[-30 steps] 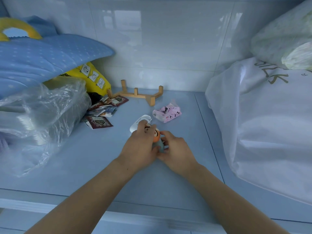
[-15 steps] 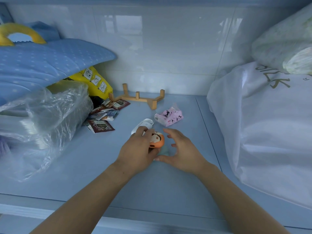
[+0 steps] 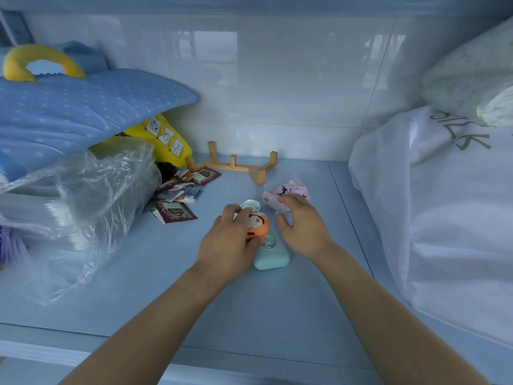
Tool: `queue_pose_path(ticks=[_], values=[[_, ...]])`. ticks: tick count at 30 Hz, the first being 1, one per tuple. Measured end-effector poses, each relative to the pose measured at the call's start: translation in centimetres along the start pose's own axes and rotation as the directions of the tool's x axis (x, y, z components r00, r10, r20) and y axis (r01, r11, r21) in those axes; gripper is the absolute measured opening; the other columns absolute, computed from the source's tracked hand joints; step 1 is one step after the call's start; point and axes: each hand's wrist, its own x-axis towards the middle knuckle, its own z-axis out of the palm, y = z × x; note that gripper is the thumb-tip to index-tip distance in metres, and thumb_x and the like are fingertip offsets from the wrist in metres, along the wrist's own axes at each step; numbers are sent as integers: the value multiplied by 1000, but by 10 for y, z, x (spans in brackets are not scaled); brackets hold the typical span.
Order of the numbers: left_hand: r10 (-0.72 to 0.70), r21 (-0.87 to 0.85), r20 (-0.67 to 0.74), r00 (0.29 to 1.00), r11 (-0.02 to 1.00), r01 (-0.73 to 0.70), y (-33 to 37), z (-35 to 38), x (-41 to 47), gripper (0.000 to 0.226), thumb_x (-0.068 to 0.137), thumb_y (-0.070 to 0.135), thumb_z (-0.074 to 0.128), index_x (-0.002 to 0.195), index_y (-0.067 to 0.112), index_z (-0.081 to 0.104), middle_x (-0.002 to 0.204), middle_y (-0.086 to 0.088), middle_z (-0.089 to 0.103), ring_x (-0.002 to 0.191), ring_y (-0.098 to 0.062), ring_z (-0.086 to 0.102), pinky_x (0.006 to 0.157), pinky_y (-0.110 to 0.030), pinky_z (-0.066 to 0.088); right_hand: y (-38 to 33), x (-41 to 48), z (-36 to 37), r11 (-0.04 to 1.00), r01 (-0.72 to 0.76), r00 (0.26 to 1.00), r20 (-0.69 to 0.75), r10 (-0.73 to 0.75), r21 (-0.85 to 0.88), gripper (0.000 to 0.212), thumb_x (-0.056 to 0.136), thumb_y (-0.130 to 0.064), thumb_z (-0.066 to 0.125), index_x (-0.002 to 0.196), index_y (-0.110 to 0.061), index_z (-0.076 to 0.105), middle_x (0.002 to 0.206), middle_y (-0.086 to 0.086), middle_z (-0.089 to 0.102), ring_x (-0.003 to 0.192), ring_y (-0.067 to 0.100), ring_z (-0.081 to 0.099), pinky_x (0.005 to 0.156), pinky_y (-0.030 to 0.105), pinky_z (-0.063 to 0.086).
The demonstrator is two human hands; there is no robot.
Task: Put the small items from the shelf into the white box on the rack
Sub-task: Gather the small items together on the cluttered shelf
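Note:
My left hand (image 3: 227, 243) grips a small orange figurine with a painted face (image 3: 258, 225) in the middle of the blue shelf (image 3: 155, 295). Right under it lies a mint-green rounded case with a metal ring (image 3: 273, 254). My right hand (image 3: 301, 226) hovers just right of the figurine with loosely spread fingers, its fingertips reaching over a pink printed tissue pack (image 3: 287, 191). A small white object (image 3: 251, 204) lies behind my left hand, partly hidden. The white box is not in view.
Several tea sachets (image 3: 177, 198) lie at the left beside a clear plastic bag (image 3: 77, 201) and a yellow bag (image 3: 163, 140). A wooden stand (image 3: 236, 166) sits at the back wall. A blue quilted mat (image 3: 83, 107) overhangs left; a big white bag (image 3: 444, 207) fills the right.
My right hand let go of the figurine and moved back right toward the pink pack. My left hand keeps the figurine, and the mint-green case now shows beneath it.

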Motion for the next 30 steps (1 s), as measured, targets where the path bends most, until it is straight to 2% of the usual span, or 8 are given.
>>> queue_pose_path(ticks=[6,10,12,14,15,20,25,30], values=[[21,20,23,1000,1000,-21,8,5,10,54,85,39,57,132,20,38,134,-4,36,112,-26,48,80,-38,48,9,20,8,998,-38,999,26,39,-40,27,86,-5,52,112,-5,61,113,11,64,107,27,55,85,26,39],[24,42,27,999,999,-26,4,7,9,54,88,38,54,134,20,35,137,-4,34,115,-25,45,80,-36,48,10,24,15,985,-106,977,172,128,-134,36,88,-11,48,123,-14,54,122,11,57,114,29,49,89,39,46],[22,40,26,999,999,-23,-1,6,7,53,89,38,52,135,20,33,137,-4,33,115,-25,45,81,-36,47,9,25,18,970,-140,968,179,176,-201,36,87,-14,49,123,-17,53,117,12,59,108,31,51,79,35,47],[27,33,21,999,999,-27,-6,5,5,51,90,39,50,135,20,33,137,-4,33,115,-26,45,81,-36,47,9,24,18,957,-164,970,139,201,-239,26,84,-15,52,110,-17,58,104,10,64,97,31,56,67,31,43],[26,28,19,999,999,-27,-9,4,4,50,90,39,49,134,20,34,137,-4,33,115,-26,46,81,-37,48,9,23,17,952,-180,968,127,216,-247,23,83,-16,55,106,-17,60,101,10,65,95,31,57,67,31,44],[5,17,37,999,1000,-6,-18,2,-6,49,90,40,49,132,19,36,138,-4,34,115,-26,47,82,-37,49,12,15,9,939,-292,949,64,307,-181,28,85,-9,54,109,-20,64,112,5,67,105,26,58,86,35,48],[41,22,62,997,999,-42,-26,-4,-13,50,90,35,51,134,18,34,139,-4,31,114,-26,47,85,-37,50,4,6,2,953,-242,968,20,250,-182,37,76,5,49,105,-12,64,103,14,67,97,32,58,80,38,50],[67,23,99,993,997,-70,-29,-8,-19,53,90,36,52,134,14,33,139,-8,30,113,-28,48,86,-37,48,-6,-5,-1,970,-172,985,5,175,-171,30,77,1,51,101,-8,66,109,16,63,99,34,55,81,35,47]])
